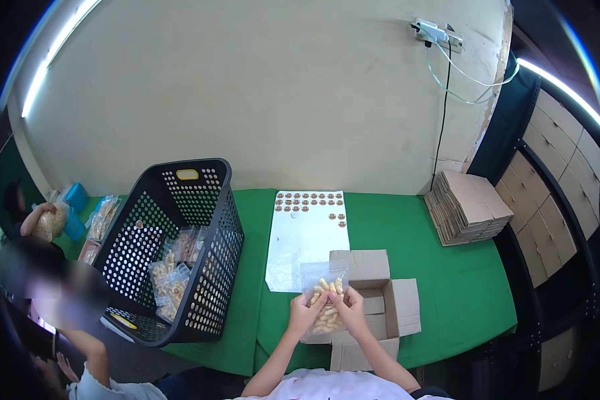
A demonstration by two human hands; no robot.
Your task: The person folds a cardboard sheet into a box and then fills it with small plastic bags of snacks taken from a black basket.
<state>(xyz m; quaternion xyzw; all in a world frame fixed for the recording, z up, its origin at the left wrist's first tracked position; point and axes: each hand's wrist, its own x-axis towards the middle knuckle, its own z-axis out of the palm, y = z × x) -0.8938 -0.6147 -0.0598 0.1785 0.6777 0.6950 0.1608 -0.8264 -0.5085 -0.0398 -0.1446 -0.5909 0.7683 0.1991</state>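
Note:
A clear plastic bag of pale, peanut-shaped snacks (328, 323) is held upright in front of me. My left hand (303, 315) grips its left side and my right hand (351, 312) its right side. Both thumbs meet on the front of the bag, over a small reddish spot that they partly hide. Beneath and to the right stands an open cardboard box (407, 308) with its flaps folded out. Beyond the bag lies a white sheet of round brown stickers (307, 250), with rows of stickers left at its far end.
At left a large black perforated basket (210, 280) holds several filled bags (170, 283). A stack of flattened cardboard boxes (470, 207) sits at the right on the green tablecloth (447, 293). Another person (90, 353) is at the far left. A power strip (440, 35) with cables hangs on the wall.

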